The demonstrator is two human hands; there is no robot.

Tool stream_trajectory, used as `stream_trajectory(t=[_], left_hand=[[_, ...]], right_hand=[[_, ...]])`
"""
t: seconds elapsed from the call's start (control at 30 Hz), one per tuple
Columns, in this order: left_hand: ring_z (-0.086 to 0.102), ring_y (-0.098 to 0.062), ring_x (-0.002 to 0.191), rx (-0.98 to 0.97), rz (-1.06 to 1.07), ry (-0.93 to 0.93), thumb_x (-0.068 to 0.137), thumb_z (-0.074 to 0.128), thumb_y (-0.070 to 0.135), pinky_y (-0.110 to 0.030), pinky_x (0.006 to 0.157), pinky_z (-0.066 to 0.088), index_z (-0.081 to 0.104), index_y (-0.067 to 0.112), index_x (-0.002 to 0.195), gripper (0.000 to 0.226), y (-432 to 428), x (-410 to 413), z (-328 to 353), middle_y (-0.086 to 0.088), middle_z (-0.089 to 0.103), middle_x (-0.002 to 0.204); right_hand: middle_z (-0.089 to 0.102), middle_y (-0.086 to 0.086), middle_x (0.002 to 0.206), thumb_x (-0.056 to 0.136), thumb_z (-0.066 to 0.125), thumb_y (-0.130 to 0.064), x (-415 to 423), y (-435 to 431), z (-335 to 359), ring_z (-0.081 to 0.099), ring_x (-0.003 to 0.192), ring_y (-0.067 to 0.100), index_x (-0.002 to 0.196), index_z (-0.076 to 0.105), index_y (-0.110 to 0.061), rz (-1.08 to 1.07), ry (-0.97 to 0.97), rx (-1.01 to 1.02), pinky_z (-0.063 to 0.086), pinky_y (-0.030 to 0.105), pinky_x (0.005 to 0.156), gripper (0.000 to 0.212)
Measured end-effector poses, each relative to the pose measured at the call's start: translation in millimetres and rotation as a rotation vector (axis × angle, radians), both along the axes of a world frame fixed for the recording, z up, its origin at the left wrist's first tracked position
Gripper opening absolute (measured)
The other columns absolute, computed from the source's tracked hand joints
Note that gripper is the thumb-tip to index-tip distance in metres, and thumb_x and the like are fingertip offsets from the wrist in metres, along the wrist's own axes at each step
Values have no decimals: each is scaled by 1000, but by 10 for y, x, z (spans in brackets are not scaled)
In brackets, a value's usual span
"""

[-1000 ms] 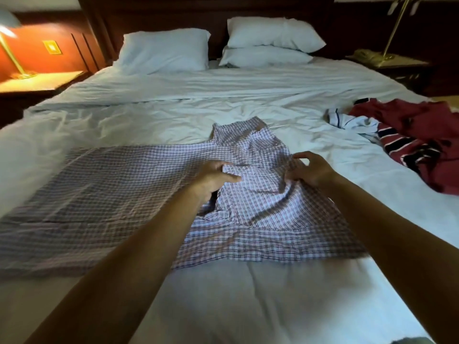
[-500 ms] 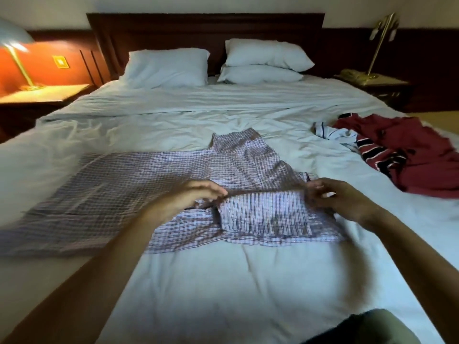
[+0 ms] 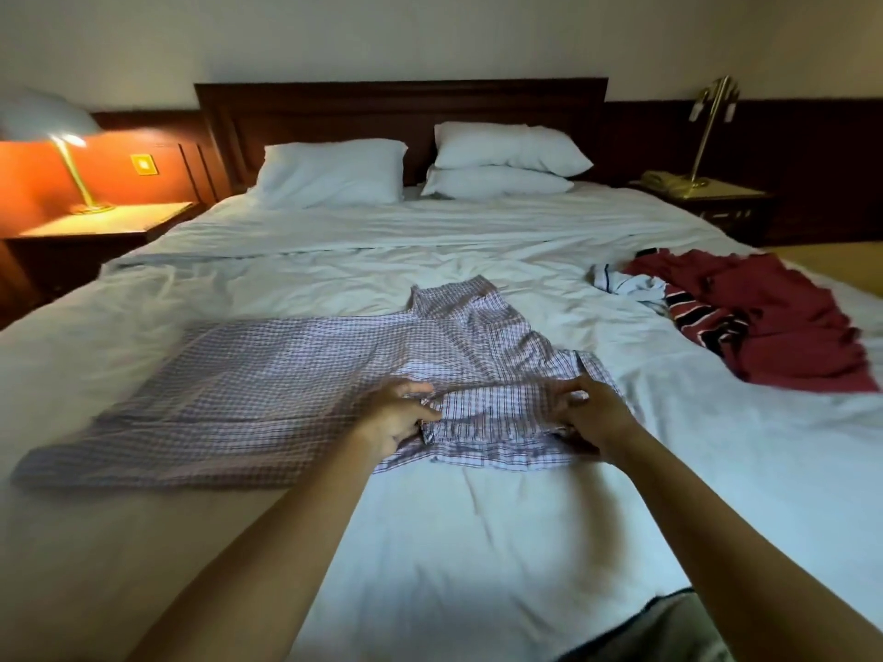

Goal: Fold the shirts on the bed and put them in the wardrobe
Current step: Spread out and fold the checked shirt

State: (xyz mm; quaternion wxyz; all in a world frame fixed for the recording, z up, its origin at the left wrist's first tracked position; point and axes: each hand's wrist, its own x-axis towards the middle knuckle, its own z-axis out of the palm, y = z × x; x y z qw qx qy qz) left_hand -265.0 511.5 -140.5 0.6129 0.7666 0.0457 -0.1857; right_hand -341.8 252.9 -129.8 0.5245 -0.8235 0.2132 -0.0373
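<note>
Through the head camera I am seeing my left grip (image 3: 399, 415) pinching a folded edge of the checked shirt (image 3: 267, 394), and my right grip (image 3: 590, 415) pinching its cloth nearby. The shirt is lying spread on the bed (image 3: 478, 542), with a red shirt (image 3: 774, 327) lying well apart to the right.

Checked shirt (image 3: 296, 389) flat; red shirt (image 3: 774, 322) crumpled

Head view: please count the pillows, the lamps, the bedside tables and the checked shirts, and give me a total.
pillows: 3
lamps: 2
bedside tables: 2
checked shirt: 1
Total: 8
</note>
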Motion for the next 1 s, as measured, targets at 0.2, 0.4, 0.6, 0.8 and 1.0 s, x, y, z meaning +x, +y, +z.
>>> stream_trajectory(t=[0.2,0.4,0.6,0.8,1.0], left_hand=[[68,-21,100,266,-99,-212,77,82,2,-17,71,51,76,14,111,37,17,-22,-104,-10,68,120],[29,-27,140,714,-335,-509,90,72,39,-31,109,26,64,26,132,45,54,15,-142,-7,36,141],[-25,-12,150,974,-563,-657,72,-8,91,-41,120,-15,0,52,155,91,535,39,-523,20,-19,162],[54,-17,110,746,-360,-998,95,36,71,-46,95,45,62,27,104,52,1252,272,-559,12,55,113],[49,-16,60,709,-427,-871,89,56,65,-37,61,40,47,21,68,50,1468,334,-334,-3,44,64]], right_hand=[[63,-8,87,81,73,-7,-150,-191,106,57,88,11,102,73,-19,286,81,-454,37,15,63,24],[46,10,142,90,60,-49,33,-34,140,44,131,36,139,52,-32,249,16,-822,39,42,108,53],[-2,-4,166,65,-16,-93,122,313,-260,-7,153,22,157,9,-39,677,104,-818,4,48,123,110],[-7,2,166,67,-9,-91,74,270,-316,-8,152,27,157,0,-36,512,276,-835,-3,49,121,106],[-5,-6,166,86,7,-81,296,688,-272,-12,152,26,154,10,-47,569,51,-856,-10,52,118,75]])
